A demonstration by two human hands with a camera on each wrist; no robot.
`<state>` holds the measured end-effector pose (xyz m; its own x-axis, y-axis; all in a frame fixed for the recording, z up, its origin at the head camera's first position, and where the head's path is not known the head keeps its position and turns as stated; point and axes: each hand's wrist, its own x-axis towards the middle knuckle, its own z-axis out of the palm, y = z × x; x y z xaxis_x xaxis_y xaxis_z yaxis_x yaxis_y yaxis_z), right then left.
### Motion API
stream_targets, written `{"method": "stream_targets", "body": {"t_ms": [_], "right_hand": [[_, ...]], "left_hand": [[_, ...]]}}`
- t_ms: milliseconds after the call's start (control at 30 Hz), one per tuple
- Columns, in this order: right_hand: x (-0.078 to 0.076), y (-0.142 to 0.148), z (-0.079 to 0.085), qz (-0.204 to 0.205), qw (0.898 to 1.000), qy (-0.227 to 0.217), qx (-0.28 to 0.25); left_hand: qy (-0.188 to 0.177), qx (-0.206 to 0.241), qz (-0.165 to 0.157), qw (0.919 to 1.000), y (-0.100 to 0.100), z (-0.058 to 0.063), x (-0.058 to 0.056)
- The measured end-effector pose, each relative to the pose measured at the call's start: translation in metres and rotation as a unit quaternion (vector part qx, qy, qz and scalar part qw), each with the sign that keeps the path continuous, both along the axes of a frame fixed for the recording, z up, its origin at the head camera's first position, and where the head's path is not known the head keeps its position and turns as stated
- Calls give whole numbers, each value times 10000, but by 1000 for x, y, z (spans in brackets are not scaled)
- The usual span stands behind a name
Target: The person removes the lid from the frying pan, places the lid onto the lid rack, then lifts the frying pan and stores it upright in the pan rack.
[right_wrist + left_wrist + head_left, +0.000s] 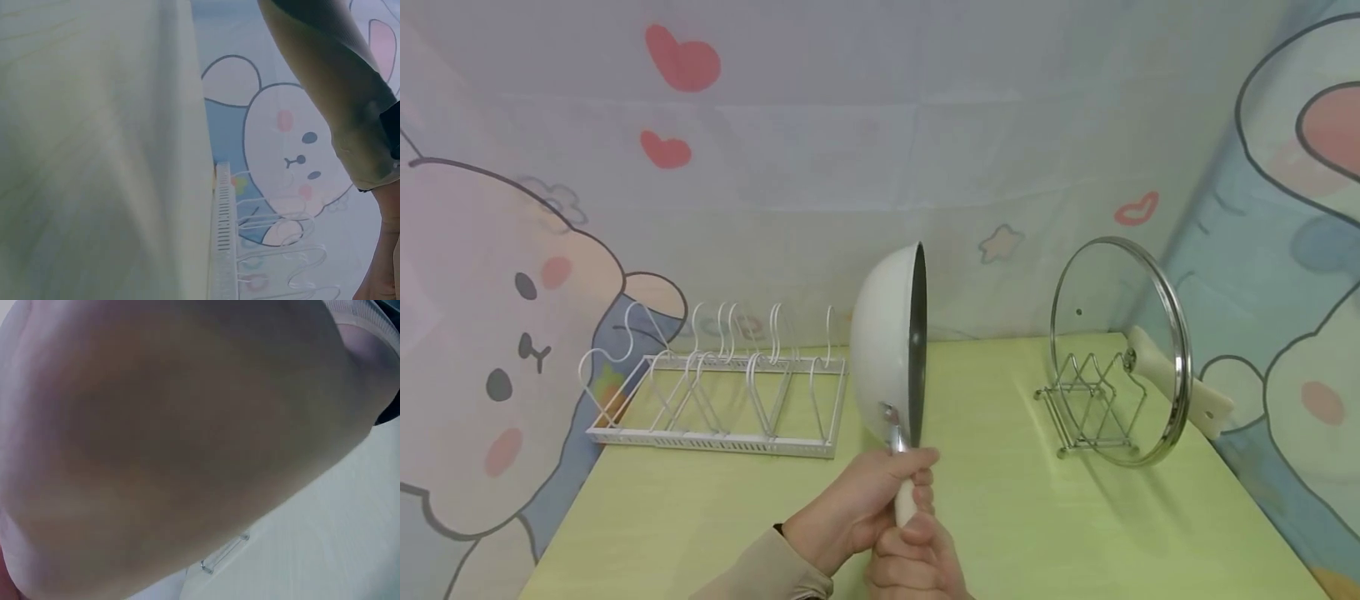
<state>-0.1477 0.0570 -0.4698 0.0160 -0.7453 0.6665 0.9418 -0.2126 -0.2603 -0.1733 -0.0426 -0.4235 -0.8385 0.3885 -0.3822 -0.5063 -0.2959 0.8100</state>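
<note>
A white wok-shaped pan [880, 350] with a dark inside is held up on its side, its opening facing right. Its cream handle [906, 504] points down toward me. My left hand [861, 504] grips the handle close to the metal collar. Just below, my right hand [917, 558] holds the handle's end, thumb lying on top. The left wrist view is mostly filled by a blurred patch of skin. In the right wrist view the left sleeve [331, 94] crosses at the upper right.
Left of the pan, a white rack [715, 446] with several wire loops stands on the yellow-green table [985, 517]. A glass lid [1112, 317] with a cream handle [1180, 382] stands upright in a small metal rack [1063, 425] at right. A cartoon-printed cloth [850, 125] hangs behind.
</note>
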Motion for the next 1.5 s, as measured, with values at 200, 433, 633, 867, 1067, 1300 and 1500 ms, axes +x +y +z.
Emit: {"method": "stream_targets", "body": {"t_ms": [200,433,633,867,1067,1300,1500], "right_hand": [[1,-8,14,53,9999,-67,84],[3,-18,33,160,9998,-92,49],[5,-25,48,198,9998,-75,14],[5,-30,61,199,9997,159,-67],[5,-34,69,235,9994,207,-137],[5,-36,72,188,9995,261,-75],[5,-38,77,100,9995,303,-25]], "left_hand": [[-6,-61,-40,10000,-9,14,0],[55,-19,-68,10000,-20,33,0],[66,-66,-105,9999,-28,46,1],[107,-99,-97,9998,-33,58,2],[97,-63,-150,9998,-39,65,2],[116,30,-189,9997,-42,72,2],[88,111,-169,9998,-44,77,2]]}}
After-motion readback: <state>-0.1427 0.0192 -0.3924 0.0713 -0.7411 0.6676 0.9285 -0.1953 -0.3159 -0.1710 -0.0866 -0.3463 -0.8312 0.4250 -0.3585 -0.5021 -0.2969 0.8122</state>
